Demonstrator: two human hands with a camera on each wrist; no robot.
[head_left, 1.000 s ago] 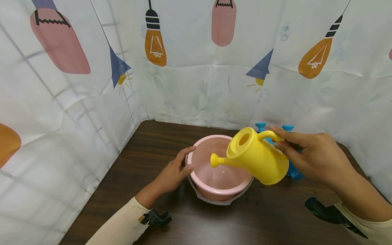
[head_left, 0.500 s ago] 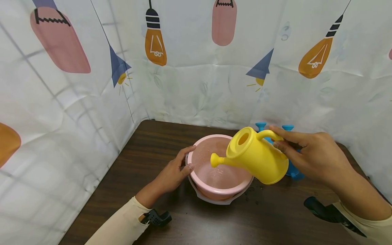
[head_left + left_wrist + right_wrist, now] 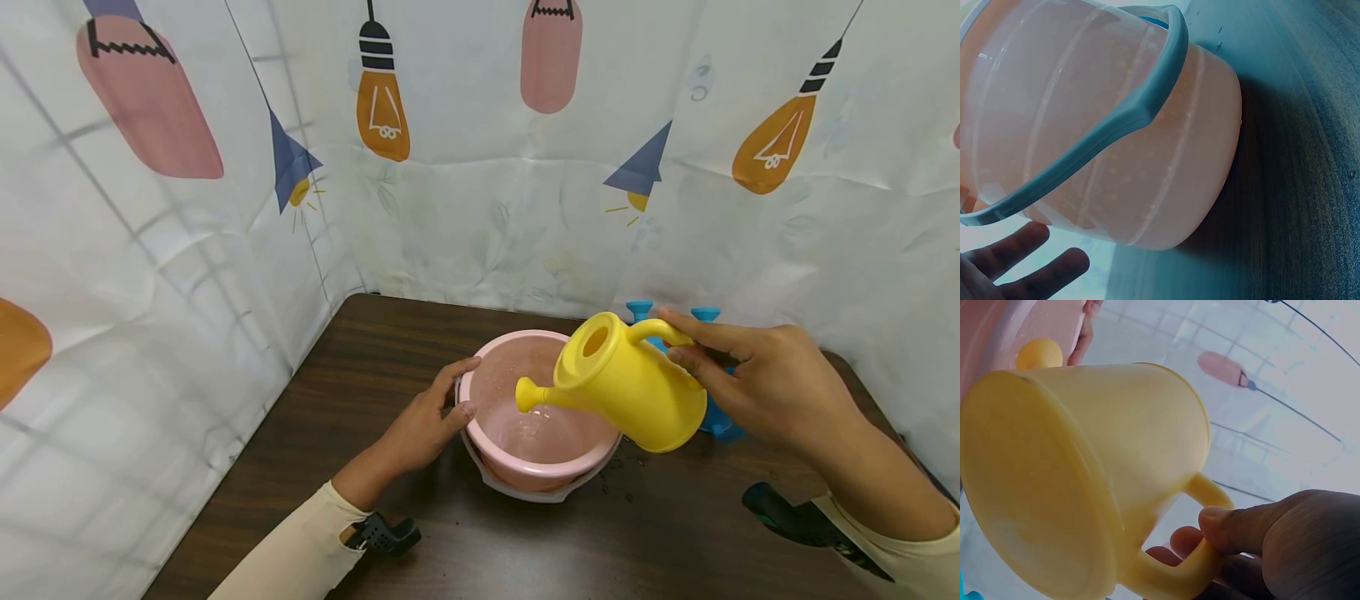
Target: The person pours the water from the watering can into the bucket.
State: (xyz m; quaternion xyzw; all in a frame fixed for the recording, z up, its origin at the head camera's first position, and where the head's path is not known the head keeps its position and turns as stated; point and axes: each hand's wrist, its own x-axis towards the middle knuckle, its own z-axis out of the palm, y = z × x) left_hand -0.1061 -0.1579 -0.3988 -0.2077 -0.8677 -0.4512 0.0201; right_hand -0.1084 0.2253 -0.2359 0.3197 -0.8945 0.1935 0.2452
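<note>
A pink bucket (image 3: 525,468) with a pale handle lowered round its side stands on the dark table. My left hand (image 3: 422,421) grips its left rim with thumb and forefinger; in the left wrist view two other fingers (image 3: 1054,272) extend beside the bucket's wall (image 3: 1104,125). My right hand (image 3: 783,387) holds a yellow watering can (image 3: 637,387) by its looped handle, thumb and fingers wrapped round it in the right wrist view. Tilted left, the can has its spout over the bucket's opening. Bright glints show on the bucket's inner bottom; I cannot make out a stream.
Behind the can and right hand stand blue objects with flared tops (image 3: 705,313), mostly hidden. Water drops (image 3: 617,465) dot the wood-grain table (image 3: 390,342) right of the bucket. A white printed curtain (image 3: 480,217) hangs behind and at the left.
Both hands, the bucket and the tilted watering can stay nearly in place. Only the glints inside the bucket shift slightly.
</note>
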